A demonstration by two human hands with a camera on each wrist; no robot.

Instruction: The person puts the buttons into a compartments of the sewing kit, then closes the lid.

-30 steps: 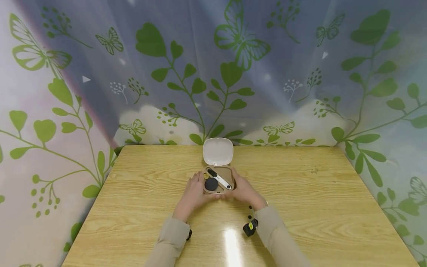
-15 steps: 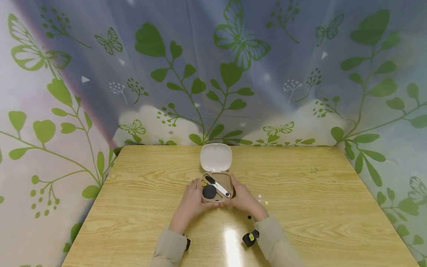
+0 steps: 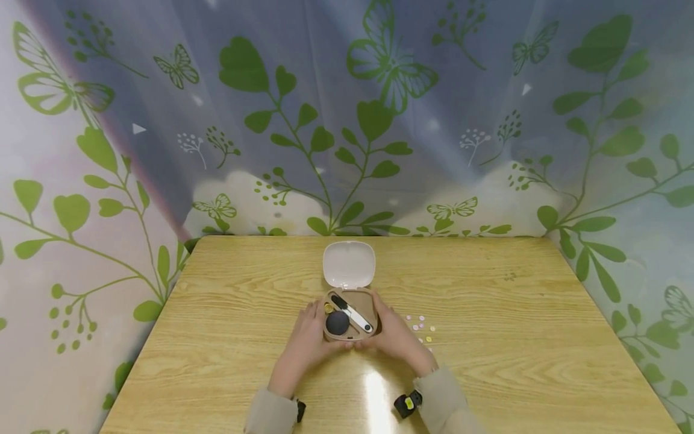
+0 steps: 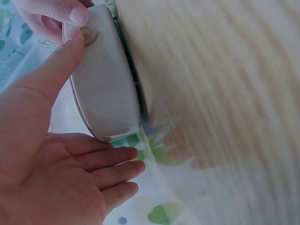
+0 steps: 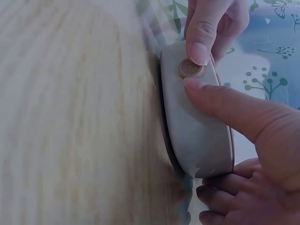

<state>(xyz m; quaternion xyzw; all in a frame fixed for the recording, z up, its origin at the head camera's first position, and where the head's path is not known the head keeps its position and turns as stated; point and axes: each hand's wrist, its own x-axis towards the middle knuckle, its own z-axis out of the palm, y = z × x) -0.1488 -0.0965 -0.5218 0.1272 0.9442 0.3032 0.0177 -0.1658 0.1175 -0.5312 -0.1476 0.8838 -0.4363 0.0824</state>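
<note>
A small sewing box [image 3: 368, 301] lies on the table with its white lid [image 3: 349, 265] hinged up at the back. In its tan tray sit a white-and-black slim tool [image 3: 358, 319], a dark round piece [image 3: 337, 323] and a small gold piece [image 3: 328, 308]. My left hand [image 3: 300, 346] holds the left side, thumb on the front wall [image 4: 105, 84], other fingers [image 4: 117, 173] fairly straight beside the corner. My right hand [image 3: 398, 337] holds the right side likewise. Both thumbs meet near a round button-like catch [image 5: 190, 68] on the front.
Several small pale buttons [image 3: 422, 317] are scattered on the wooden table [image 3: 515, 337] just right of my right hand. A patterned curtain [image 3: 347, 150] hangs behind the table's back edge. Black wrist devices [image 3: 403, 405] are worn by the sleeves.
Both hands have drawn the open box toward me, away from the back edge. Pale buttons on the right came into view; black ones near the right wrist are now hidden.
</note>
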